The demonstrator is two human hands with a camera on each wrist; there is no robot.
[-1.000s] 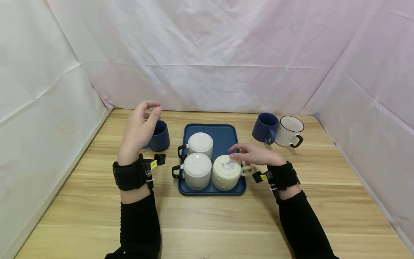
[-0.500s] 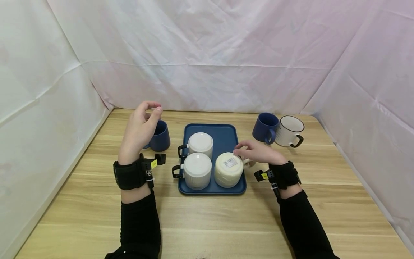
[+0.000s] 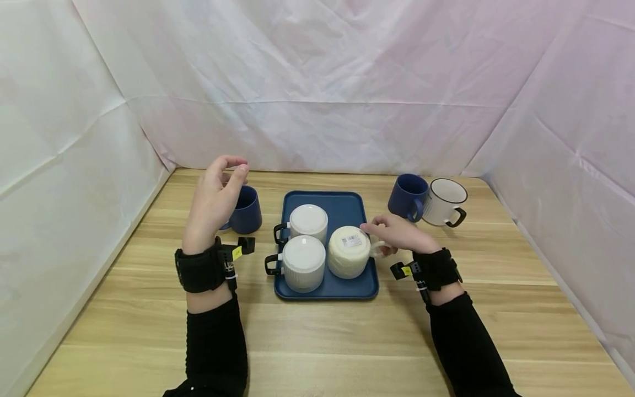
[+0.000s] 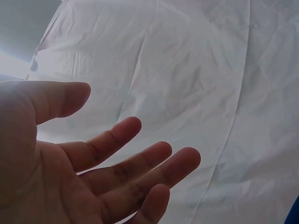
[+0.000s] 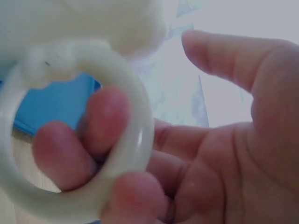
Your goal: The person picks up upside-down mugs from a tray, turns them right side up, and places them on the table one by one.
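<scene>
Cream ribbed mug (image 3: 349, 252), round handle (image 5: 74, 135) in right hand (image 3: 399, 234) fingers (image 5: 105, 121)

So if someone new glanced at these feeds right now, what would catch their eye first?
Probably the blue tray in the middle of the wooden table, carrying three upside-down mugs. The right hand grips the ring handle of the cream mug at the tray's right side. The left hand hangs raised and holds nothing, above a dark blue cup left of the tray.
</scene>
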